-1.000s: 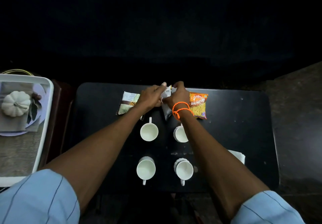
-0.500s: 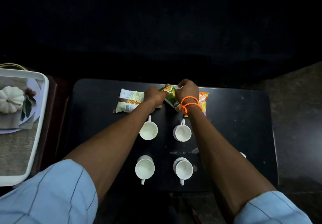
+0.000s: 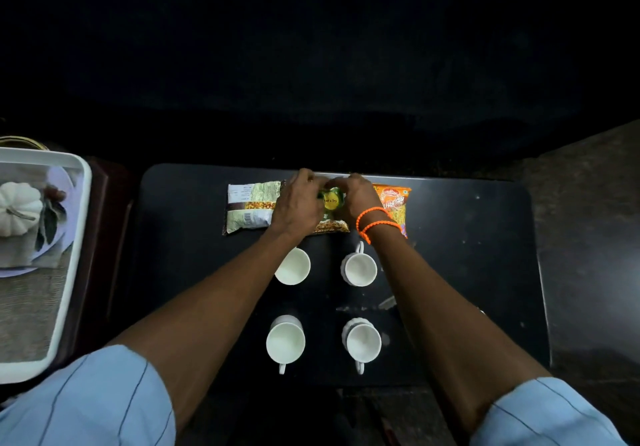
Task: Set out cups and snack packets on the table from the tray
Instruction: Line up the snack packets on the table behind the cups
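Several white cups stand in a square on the black table [image 3: 467, 237]: two far cups [image 3: 292, 267] [image 3: 360, 269] and two near cups [image 3: 285, 341] [image 3: 363, 343]. Along the table's far edge lie three snack packets. A pale green packet [image 3: 247, 210] is on the left and an orange packet [image 3: 394, 203] on the right. Between them lies a green packet with a yellow disc [image 3: 331, 200]. My left hand [image 3: 298, 203] and my right hand [image 3: 360, 199] both grip this middle packet at its far end and cover most of it.
A white tray [image 3: 74, 272] sits to the left of the table, holding a woven mat, a plate and a small white pumpkin [image 3: 19, 208]. A dark wooden surface lies between tray and table. Stone floor shows on the right.
Both hands turned the middle packet from its pale back to its green front and laid it flat between the other two packets. The camera view shifted slightly.
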`<state>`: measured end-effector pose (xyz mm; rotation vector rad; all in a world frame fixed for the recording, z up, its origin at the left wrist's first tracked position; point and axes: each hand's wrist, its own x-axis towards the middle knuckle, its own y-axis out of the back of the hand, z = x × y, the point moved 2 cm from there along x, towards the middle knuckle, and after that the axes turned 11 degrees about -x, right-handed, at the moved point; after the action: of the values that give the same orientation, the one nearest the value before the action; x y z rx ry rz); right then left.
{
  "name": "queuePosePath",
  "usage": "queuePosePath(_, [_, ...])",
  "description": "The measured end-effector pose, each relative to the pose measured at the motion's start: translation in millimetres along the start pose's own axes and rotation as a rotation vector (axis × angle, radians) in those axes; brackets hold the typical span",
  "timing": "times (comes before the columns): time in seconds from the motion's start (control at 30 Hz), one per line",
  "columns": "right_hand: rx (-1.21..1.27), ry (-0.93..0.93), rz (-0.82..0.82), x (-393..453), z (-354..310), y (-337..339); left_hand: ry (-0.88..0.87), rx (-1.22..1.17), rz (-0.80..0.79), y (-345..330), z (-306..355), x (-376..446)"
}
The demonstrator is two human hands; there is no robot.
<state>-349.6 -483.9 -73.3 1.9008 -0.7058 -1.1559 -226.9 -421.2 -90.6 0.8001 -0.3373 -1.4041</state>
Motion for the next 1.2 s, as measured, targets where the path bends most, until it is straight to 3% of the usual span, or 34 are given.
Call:
queuePosePath(0.23, [0.033, -0.039, 0.048, -10.5, 3.0, -14.9, -0.016, 0.019, -0.287, -4.6, -19.7, -0.7])
queuePosePath(0.5, [0.070, -0.079, 0.033, -8.2, 4.7, -13.4, -0.054, 0.008, -0.256, -1.8, -11.8, 1.4])
queuePosePath(0.57, [0.038, -0.106, 0.061, -7.6, 1.7, -10.7, -0.064, -0.047, -0.168, 11.5, -13.6, 1.4])
queuePosePath(0.63, [0.056, -0.145, 0.145, -6.1, -7.2, -8.1, -0.068, -0.088, 0.079, 31.9, -23.3, -0.7])
queuePosePath(0.7, [0.156, -0.175, 0.200, -2.4, -21.4, -7.9, 0.053, -0.035, 0.324, 53.4, -43.9, -4.9])
queuePosePath(0.77, [0.302, -0.217, 0.096, 4.2, -39.6, -14.1, 0.312, 0.008, 0.408, 67.0, -69.5, -11.9])
queuePosePath(0.87, [0.469, -0.288, -0.122, 13.5, -66.4, -27.8, 0.593, -0.063, 0.336, 68.4, -96.9, -24.7])
queuePosePath(1.03, [0.610, -0.327, -0.193, 32.7, -91.6, -38.8, 0.551, -0.292, 0.273, 60.4, -104.0, -27.7])
queuePosePath(1.2, [1.155, -0.380, -0.318, 34.7, -112.4, -31.6, 0.516, -0.522, 0.223, 62.3, -83.1, -20.2])
